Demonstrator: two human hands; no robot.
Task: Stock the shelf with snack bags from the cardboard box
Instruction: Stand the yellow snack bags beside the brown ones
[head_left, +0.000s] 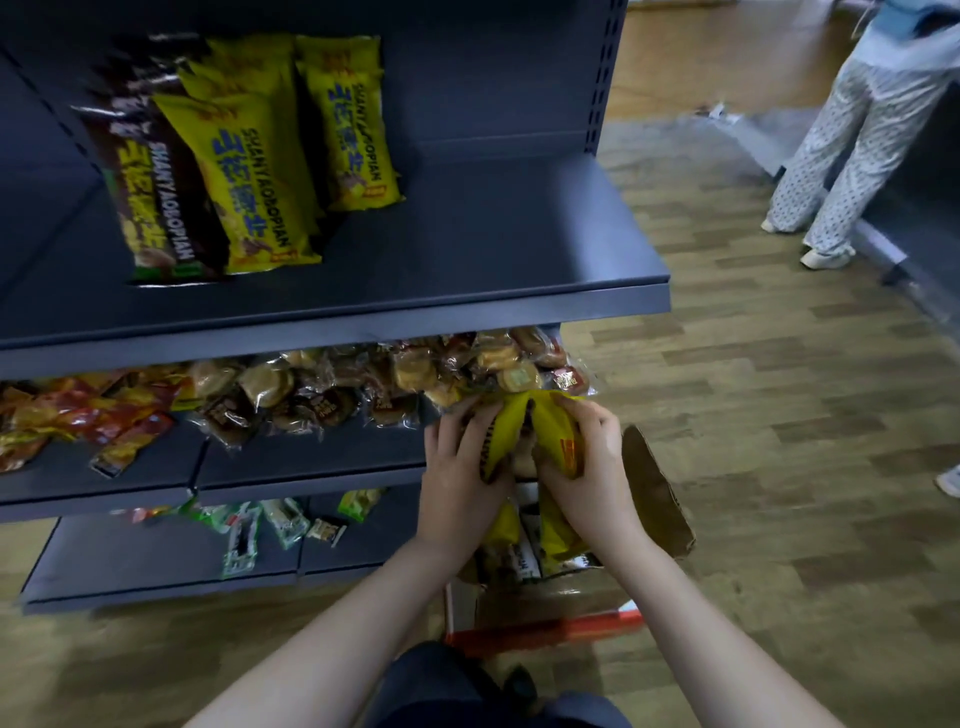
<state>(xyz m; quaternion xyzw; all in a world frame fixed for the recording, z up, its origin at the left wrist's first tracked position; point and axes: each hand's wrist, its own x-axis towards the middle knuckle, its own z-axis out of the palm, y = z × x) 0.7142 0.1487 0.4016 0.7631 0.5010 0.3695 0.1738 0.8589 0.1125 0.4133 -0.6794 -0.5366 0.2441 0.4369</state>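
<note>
While forearms reach forward, both hands (524, 457) grip yellow snack bags (524, 421), above cardboard box (657, 493).

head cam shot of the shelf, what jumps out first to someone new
Both hands, left hand and right hand, grip yellow snack bags at the centre, just above the open cardboard box on the floor. On the top shelf, upper left, more yellow bags stand beside a brown bag.

Yellow snack bags (511, 431) with blue lettering, dark grey shelf (467, 249), brown cardboard box (657, 493), dotted white trousers (852, 150)
</note>
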